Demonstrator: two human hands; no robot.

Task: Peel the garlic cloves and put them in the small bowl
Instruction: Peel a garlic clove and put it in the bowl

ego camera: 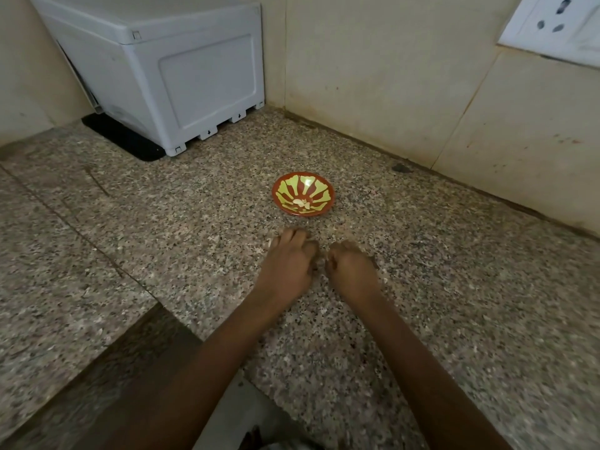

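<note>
A small red bowl with a yellow-green pattern (pixel 328 203) stands on the speckled granite counter (pixel 454 303). A few pale peeled garlic cloves (pixel 300 203) lie in its bottom. Just in front of the bowl, my left hand (pixel 289 261) and my right hand (pixel 352 267) rest on the counter. They sit knuckles up and close together, with fingers curled inward. Only a small pale bit of a garlic clove (pixel 319 264) shows between their fingertips; the rest is hidden under the fingers.
A white plastic appliance (pixel 168 69) on a black mat (pixel 123 141) sits at the back left corner. Beige tiled walls close off the back and right, with a wall socket (pixel 555 24) at the top right. The counter's front edge drops away at the lower left.
</note>
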